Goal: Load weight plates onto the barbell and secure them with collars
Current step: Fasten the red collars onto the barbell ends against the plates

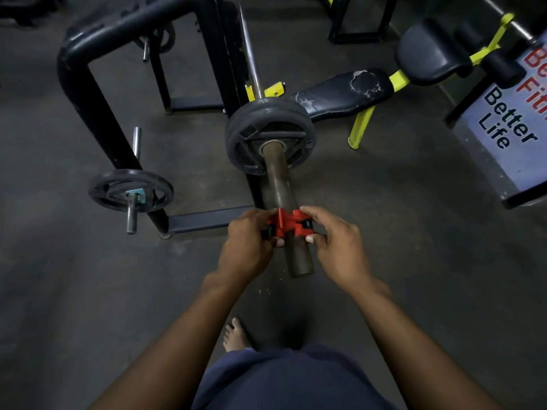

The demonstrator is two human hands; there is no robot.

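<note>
Collar [288,225] on barbell sleeve [276,184], well before the plate [245,137].

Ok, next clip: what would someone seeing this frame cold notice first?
The red collar, the one bright thing at centre frame, sits around the barbell sleeve near its free end, pinched between the left hand and right hand. Further up the sleeve a dark weight plate is already loaded, with bare sleeve between it and the collar. At far right, a sign reads "Better Life".
</note>
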